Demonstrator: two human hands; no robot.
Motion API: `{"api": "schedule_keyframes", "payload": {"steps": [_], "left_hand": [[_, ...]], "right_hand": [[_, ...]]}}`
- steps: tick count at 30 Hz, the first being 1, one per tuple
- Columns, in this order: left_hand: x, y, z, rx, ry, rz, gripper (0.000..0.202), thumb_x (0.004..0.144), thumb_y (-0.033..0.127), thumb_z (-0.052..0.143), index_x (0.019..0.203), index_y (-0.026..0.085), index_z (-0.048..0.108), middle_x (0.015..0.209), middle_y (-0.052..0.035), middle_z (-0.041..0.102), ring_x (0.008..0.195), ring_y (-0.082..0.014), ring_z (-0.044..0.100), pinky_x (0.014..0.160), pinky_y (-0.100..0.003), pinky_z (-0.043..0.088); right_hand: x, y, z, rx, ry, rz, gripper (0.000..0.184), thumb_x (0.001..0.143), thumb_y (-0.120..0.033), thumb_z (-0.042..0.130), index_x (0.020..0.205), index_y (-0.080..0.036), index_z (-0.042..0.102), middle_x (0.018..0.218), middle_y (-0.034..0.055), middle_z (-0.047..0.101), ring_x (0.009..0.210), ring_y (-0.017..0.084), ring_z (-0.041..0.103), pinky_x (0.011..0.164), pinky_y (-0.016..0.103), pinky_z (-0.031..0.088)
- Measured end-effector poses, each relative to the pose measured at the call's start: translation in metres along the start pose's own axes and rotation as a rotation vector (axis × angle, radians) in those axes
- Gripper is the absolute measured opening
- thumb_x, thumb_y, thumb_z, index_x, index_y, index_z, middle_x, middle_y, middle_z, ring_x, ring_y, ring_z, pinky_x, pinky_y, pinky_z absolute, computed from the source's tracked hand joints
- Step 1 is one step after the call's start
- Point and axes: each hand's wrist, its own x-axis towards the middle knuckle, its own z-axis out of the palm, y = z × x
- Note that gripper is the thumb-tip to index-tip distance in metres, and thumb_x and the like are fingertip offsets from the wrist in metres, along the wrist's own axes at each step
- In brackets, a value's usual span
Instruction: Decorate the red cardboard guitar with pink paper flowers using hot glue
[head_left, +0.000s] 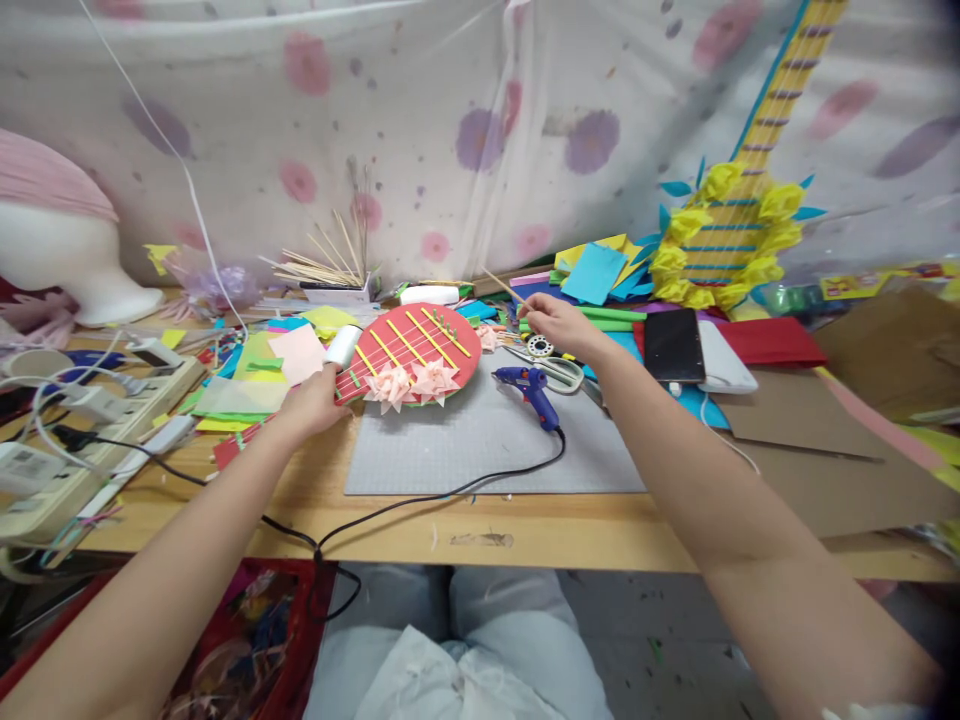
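Note:
My left hand [315,400] grips the lower left edge of a round red paper craft [420,350]. The craft bears yellow strips, thin lines and two pink paper flowers, and it lies tilted over the grey cutting mat [487,450]. A white roll [343,345] sits just above that hand. My right hand [559,325] is closed in a pinch on a thin wooden stick [502,287] that points up and left. A blue glue gun [529,385] lies on the mat just below that hand, its black cord trailing off the table edge.
Scissors [559,372], a black phone [673,345], coloured paper sheets and a paper guitar with yellow flowers [731,235] crowd the back right. A power strip [90,420], a white foam head [67,260] and a bundle of sticks [322,265] stand left. Brown cardboard [825,440] lies right.

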Motion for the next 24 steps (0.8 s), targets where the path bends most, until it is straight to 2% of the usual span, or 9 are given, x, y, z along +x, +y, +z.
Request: {"api": "schedule_keyframes", "payload": {"steps": [3, 6, 8, 10, 12, 14, 19, 24], "left_hand": [[0.000, -0.001, -0.006, -0.028, 0.005, 0.079, 0.075, 0.062, 0.044, 0.063, 0.127, 0.017, 0.037, 0.117, -0.0136, 0.055, 0.107, -0.0280, 0.054, 0.083, -0.033, 0.044], [-0.005, 0.012, -0.022, -0.072, 0.175, 0.145, 0.057, 0.069, 0.047, 0.055, 0.118, 0.017, 0.049, 0.114, -0.0123, 0.055, 0.108, -0.0286, 0.050, 0.087, -0.036, 0.042], [-0.009, 0.029, -0.029, -0.122, 0.313, 0.191, 0.039, 0.074, 0.038, 0.050, 0.107, 0.018, 0.056, 0.108, -0.0100, 0.056, 0.106, -0.0268, 0.049, 0.090, -0.037, 0.040], [-0.013, 0.048, -0.028, -0.139, 0.393, 0.297, 0.028, 0.074, 0.029, 0.049, 0.096, 0.017, 0.062, 0.101, -0.0099, 0.055, 0.103, -0.0258, 0.048, 0.092, -0.037, 0.038], [-0.017, 0.066, -0.020, -0.133, 0.377, 0.418, 0.022, 0.074, 0.026, 0.049, 0.087, 0.018, 0.064, 0.094, -0.0095, 0.054, 0.098, -0.0255, 0.048, 0.089, -0.039, 0.039], [-0.020, 0.078, -0.008, -0.084, 0.365, 0.499, 0.021, 0.075, 0.025, 0.049, 0.087, 0.018, 0.064, 0.092, -0.0097, 0.052, 0.096, -0.0263, 0.046, 0.085, -0.041, 0.039], [-0.024, 0.088, 0.012, -0.048, 0.400, 0.509, 0.020, 0.072, 0.019, 0.048, 0.086, 0.018, 0.062, 0.092, -0.0102, 0.050, 0.094, -0.0268, 0.042, 0.083, -0.043, 0.037], [-0.025, 0.087, 0.015, -0.100, 0.441, 0.517, 0.018, 0.070, 0.016, 0.050, 0.082, 0.020, 0.062, 0.090, -0.0079, 0.051, 0.095, -0.0252, 0.043, 0.089, -0.043, 0.034]], "right_hand": [[-0.016, -0.033, 0.017, -0.101, -0.037, -0.063, 0.010, 0.076, -0.016, 0.049, 0.076, -0.019, 0.058, 0.066, -0.0021, 0.055, 0.063, 0.012, 0.046, 0.063, 0.023, 0.034], [-0.029, -0.046, 0.043, -0.123, -0.086, -0.037, 0.008, 0.079, -0.024, 0.050, 0.075, -0.020, 0.056, 0.066, -0.0017, 0.054, 0.063, 0.013, 0.046, 0.063, 0.024, 0.033], [-0.033, -0.045, 0.063, -0.055, -0.117, -0.035, 0.010, 0.078, -0.023, 0.049, 0.072, -0.020, 0.056, 0.066, -0.0013, 0.055, 0.064, 0.013, 0.048, 0.062, 0.024, 0.033], [-0.035, -0.038, 0.082, 0.035, -0.153, 0.002, 0.014, 0.078, -0.020, 0.045, 0.072, -0.019, 0.057, 0.066, -0.0014, 0.056, 0.063, 0.012, 0.049, 0.062, 0.023, 0.035], [-0.038, -0.032, 0.099, 0.087, -0.212, 0.060, 0.016, 0.077, -0.020, 0.044, 0.075, -0.018, 0.060, 0.068, -0.0011, 0.058, 0.064, 0.012, 0.051, 0.060, 0.023, 0.036], [-0.042, -0.028, 0.111, 0.116, -0.241, 0.103, 0.019, 0.076, -0.018, 0.045, 0.082, -0.018, 0.063, 0.075, -0.0003, 0.062, 0.068, 0.013, 0.054, 0.062, 0.022, 0.038], [-0.054, -0.035, 0.120, -0.034, -0.254, 0.102, 0.024, 0.074, -0.024, 0.052, 0.095, -0.020, 0.063, 0.088, 0.0020, 0.067, 0.076, 0.016, 0.058, 0.064, 0.023, 0.040], [-0.061, -0.047, 0.120, -0.203, -0.255, 0.012, 0.022, 0.076, -0.032, 0.053, 0.091, -0.020, 0.062, 0.084, 0.0029, 0.067, 0.071, 0.015, 0.057, 0.059, 0.022, 0.036]]}}
